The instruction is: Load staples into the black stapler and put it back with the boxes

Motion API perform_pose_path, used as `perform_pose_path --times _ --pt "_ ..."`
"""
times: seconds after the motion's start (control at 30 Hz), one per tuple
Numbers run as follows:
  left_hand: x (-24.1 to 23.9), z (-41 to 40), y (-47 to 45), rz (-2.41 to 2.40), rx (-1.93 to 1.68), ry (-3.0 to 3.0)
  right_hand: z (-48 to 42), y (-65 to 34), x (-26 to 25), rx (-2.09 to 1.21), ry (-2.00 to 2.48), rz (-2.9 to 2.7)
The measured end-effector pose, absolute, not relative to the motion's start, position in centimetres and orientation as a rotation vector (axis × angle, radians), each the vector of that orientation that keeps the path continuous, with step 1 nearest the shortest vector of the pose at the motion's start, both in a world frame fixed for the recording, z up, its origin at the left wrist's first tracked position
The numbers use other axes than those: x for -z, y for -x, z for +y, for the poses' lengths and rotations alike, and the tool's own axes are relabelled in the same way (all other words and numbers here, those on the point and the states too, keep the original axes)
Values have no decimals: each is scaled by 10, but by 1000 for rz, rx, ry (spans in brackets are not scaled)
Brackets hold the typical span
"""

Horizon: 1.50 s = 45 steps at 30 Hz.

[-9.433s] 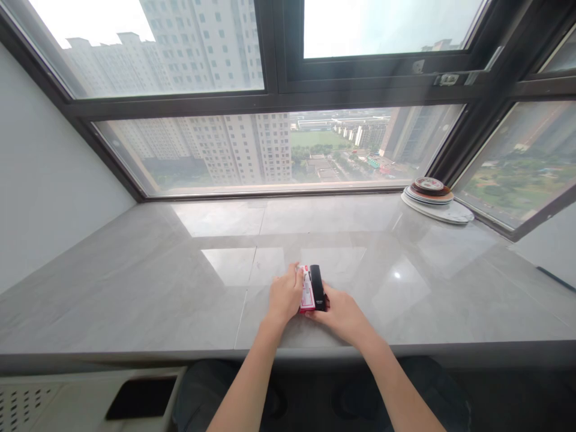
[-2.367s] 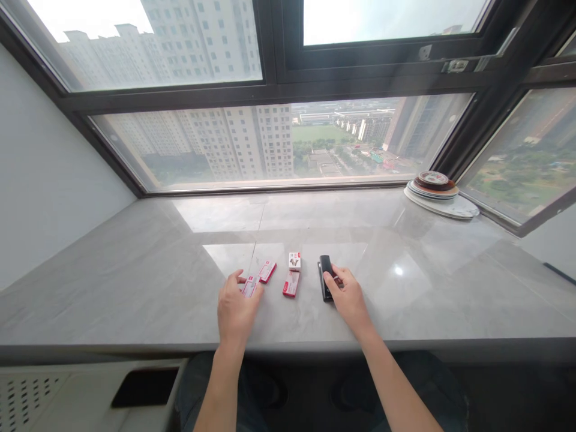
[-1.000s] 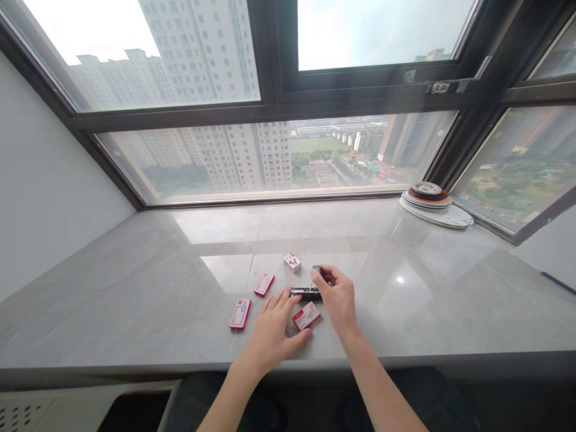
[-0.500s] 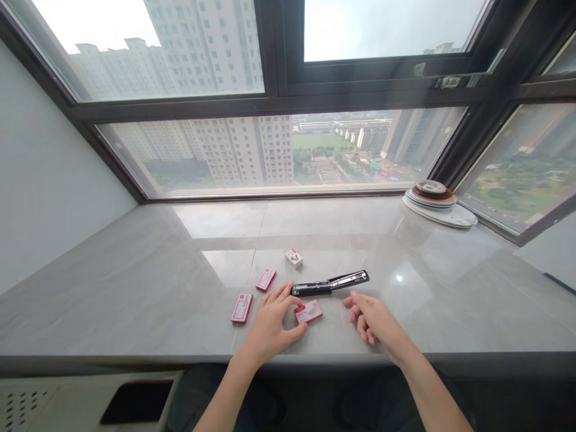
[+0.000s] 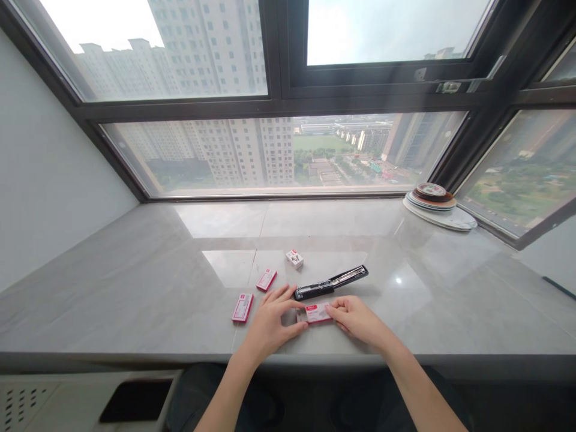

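Observation:
A small red and white staple box (image 5: 317, 312) lies on the countertop between my hands. My left hand (image 5: 272, 321) grips its left end between thumb and forefinger, where a greyish part shows beyond the printed sleeve. On the right end, my right hand (image 5: 355, 321) pinches the box with thumb and fingers, the other fingers curled. Just behind the box lies a black stapler (image 5: 333, 283), folded open, its metal channel facing up and its right half tilted away. The fingertips of my left hand reach close to the stapler's left end.
Two more red and white boxes (image 5: 243, 308) lie left of my left hand. A small white box (image 5: 294, 258) stands behind the stapler. Stacked plates (image 5: 438, 207) sit at the back right by the window. The countertop's front edge (image 5: 135, 355) runs near my forearms.
My right hand has moved left and closed on the staple box's right end. The printed sleeve has shifted right, baring a greyish part at left. The stapler has turned slightly.

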<state>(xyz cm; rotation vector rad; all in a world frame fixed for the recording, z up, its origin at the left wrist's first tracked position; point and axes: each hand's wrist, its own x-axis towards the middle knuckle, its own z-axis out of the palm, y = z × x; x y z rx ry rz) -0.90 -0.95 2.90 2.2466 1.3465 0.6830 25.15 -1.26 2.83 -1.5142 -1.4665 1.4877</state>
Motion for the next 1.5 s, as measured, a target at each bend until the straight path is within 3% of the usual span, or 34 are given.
perform_pose_path --times 0.13,0.3,0.67,0.93,1.17,1.5 --pt "-34 -13 7 1356 -710 -2236 -13 -264 -32 -1369 1616 -1507" --pt "-36 -17 4 1381 -735 -2270 -6 -255 -43 -974 1610 -1610" --pt "-33 -18 1 1394 -750 -2314 -2 -245 -44 -750 1617 -1733" --pt "-34 -20 0 1409 -737 -2312 10 -208 -35 -1092 1454 -1584" --pt "-34 -19 1 1404 -754 -2310 26 -192 -31 -1121 1378 -1521" --pt "-27 -17 5 1386 -741 -2332 7 -178 -67 -804 1326 -2062"
